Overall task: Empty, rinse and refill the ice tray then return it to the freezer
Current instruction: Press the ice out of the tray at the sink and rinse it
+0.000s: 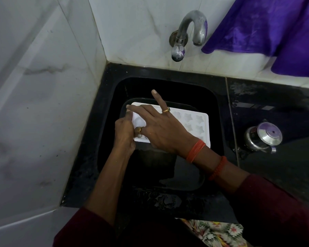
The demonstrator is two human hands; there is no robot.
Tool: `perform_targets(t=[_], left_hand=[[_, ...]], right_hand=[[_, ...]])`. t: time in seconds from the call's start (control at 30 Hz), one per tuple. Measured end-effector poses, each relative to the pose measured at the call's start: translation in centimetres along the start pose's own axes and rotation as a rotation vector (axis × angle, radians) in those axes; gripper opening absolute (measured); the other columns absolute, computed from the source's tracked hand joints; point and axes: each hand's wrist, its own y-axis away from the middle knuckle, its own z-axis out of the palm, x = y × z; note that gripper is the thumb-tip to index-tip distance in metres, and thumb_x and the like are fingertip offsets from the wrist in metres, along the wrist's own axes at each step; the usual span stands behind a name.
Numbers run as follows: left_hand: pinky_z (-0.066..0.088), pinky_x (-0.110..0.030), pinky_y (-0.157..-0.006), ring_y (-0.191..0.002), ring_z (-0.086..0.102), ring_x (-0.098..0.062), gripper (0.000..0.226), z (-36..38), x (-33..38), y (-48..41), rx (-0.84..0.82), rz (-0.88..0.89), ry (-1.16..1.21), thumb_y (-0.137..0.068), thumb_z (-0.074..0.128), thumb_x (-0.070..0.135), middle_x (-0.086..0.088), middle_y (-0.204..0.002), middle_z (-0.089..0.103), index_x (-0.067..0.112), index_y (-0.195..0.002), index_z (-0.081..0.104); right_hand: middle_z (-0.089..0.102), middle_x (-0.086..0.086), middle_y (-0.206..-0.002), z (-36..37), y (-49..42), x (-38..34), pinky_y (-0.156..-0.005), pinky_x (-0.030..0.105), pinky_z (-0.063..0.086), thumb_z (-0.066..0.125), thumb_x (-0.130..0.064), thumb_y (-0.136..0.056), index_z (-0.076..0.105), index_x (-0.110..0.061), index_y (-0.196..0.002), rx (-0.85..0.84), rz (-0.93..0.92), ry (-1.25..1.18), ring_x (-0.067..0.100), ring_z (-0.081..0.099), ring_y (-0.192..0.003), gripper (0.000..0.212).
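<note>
A white ice tray (194, 123) with star-shaped cells lies over a dark basin inside the black sink (210, 97). My left hand (124, 134) grips the tray's left edge, fingers curled round it. My right hand (161, 127) lies across the tray's left half with fingers mostly straight, fingertips pressing near the far left corner and one finger lifted. It covers several cells. The cells in view on the right look pale; whether they hold ice I cannot tell.
A metal tap (189, 32) juts from the tiled wall above the sink, no water running. A purple cloth (268, 27) hangs at upper right. A steel kettle (262, 136) stands on the wet black counter (275, 104) to the right. White tiled wall closes the left.
</note>
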Motion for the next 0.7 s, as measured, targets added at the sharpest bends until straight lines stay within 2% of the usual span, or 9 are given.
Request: perform_targets(t=[0.17,0.3,0.37,0.47,0.53,0.6,0.7], left_hand=[[0.05,-0.022,-0.04,-0.05,0.07,-0.011,0.039,-0.1,-0.2,0.2,0.004,0.018,0.027,-0.102,0.05,0.045,0.008,-0.055,0.07,0.017,-0.078,0.064],[0.055,-0.025,-0.047,-0.055,0.072,-0.01,0.037,-0.2,-0.2,0.1,0.015,0.016,0.028,-0.101,0.051,0.046,0.01,-0.057,0.071,0.02,-0.079,0.065],[0.057,-0.024,-0.049,-0.053,0.071,-0.009,0.037,-0.3,-0.2,0.0,0.036,0.019,0.025,-0.1,0.053,0.047,0.009,-0.057,0.071,0.021,-0.077,0.064],[0.051,-0.019,-0.042,-0.052,0.068,-0.009,0.038,-0.3,-0.1,-0.2,0.078,0.019,0.003,-0.1,0.051,0.05,0.004,-0.07,0.069,0.023,-0.075,0.062],[0.047,-0.016,-0.041,-0.055,0.067,-0.008,0.039,-0.5,-0.1,-0.3,0.095,0.023,-0.025,-0.101,0.049,0.051,0.005,-0.074,0.066,0.024,-0.075,0.06],[0.051,-0.02,-0.049,-0.064,0.069,-0.012,0.039,-0.6,-0.2,-0.4,0.086,0.03,-0.03,-0.101,0.048,0.051,0.003,-0.077,0.069,0.024,-0.077,0.062],[0.056,-0.026,-0.058,-0.071,0.075,-0.018,0.04,-0.5,-0.6,-0.4,0.052,0.029,-0.027,-0.101,0.049,0.049,0.0,-0.076,0.076,0.02,-0.083,0.069]], right_hand=[[0.047,0.008,-0.151,0.4,0.3,-0.3,-0.121,0.062,0.005,0.038,-0.021,-0.099,0.077,-0.035,-0.098,-0.027,-0.002,0.007,0.024,0.053,-0.129,0.041],[0.046,0.007,-0.152,0.6,0.6,-0.7,-0.121,0.062,0.006,0.042,-0.02,-0.1,0.076,-0.036,-0.102,-0.032,0.012,0.01,0.023,0.051,-0.13,0.038],[0.046,0.006,-0.152,0.6,0.6,-0.5,-0.121,0.06,0.003,0.039,-0.021,-0.1,0.076,-0.037,-0.099,-0.035,0.032,-0.014,0.022,0.051,-0.131,0.04],[0.055,0.007,-0.144,0.3,0.7,-0.2,-0.122,0.059,0.002,0.047,-0.024,-0.095,0.078,-0.034,-0.091,-0.003,0.077,-0.09,0.022,0.055,-0.127,0.032],[0.058,0.01,-0.14,0.4,1.1,-0.6,-0.122,0.06,0.006,0.049,-0.023,-0.092,0.077,-0.028,-0.1,0.011,0.138,-0.123,0.023,0.055,-0.127,0.029],[0.055,0.011,-0.143,0.7,1.4,-1.5,-0.122,0.058,0.009,0.048,-0.021,-0.092,0.07,-0.021,-0.116,0.034,0.219,-0.156,0.022,0.052,-0.132,0.033],[0.036,0.011,-0.158,1.1,1.3,-2.8,-0.123,0.054,0.011,0.035,-0.032,-0.103,0.047,-0.015,-0.146,-0.013,0.323,-0.21,0.022,0.033,-0.148,0.048]])
